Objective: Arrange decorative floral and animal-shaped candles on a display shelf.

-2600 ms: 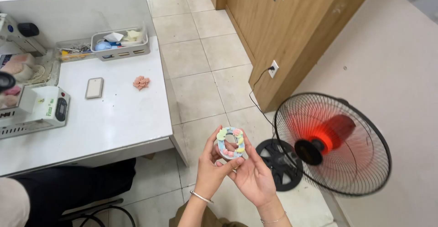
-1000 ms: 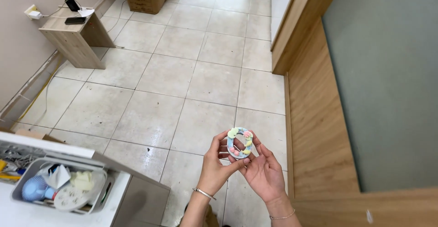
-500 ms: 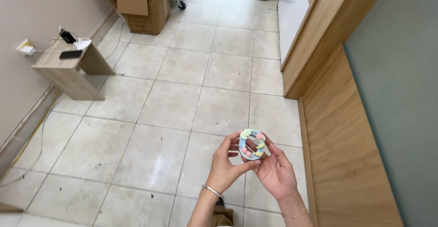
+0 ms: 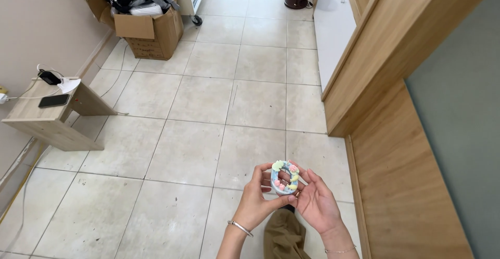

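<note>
A small ring-shaped object [image 4: 284, 177] in pale blue, decorated with pastel pink, green and yellow bits, is held upright in front of me over the tiled floor. My left hand [image 4: 257, 201] grips its left side with thumb and fingers, a thin bracelet on the wrist. My right hand [image 4: 316, 202] cups it from the right, fingertips touching its rim. A trouser leg [image 4: 281, 235] shows below the hands.
Beige floor tiles [image 4: 208, 108] stretch ahead. A low wooden side table [image 4: 41, 115] with a phone and cables stands at the left wall. A cardboard box of clothes [image 4: 148, 27] sits further back. Wooden panelling [image 4: 396, 149] and a white cabinet [image 4: 330, 24] line the right.
The view has swung away from a white desk and a fan to a tiled corridor. Both hands keep hold of the ring-shaped object throughout, now lower and more central in view.
</note>
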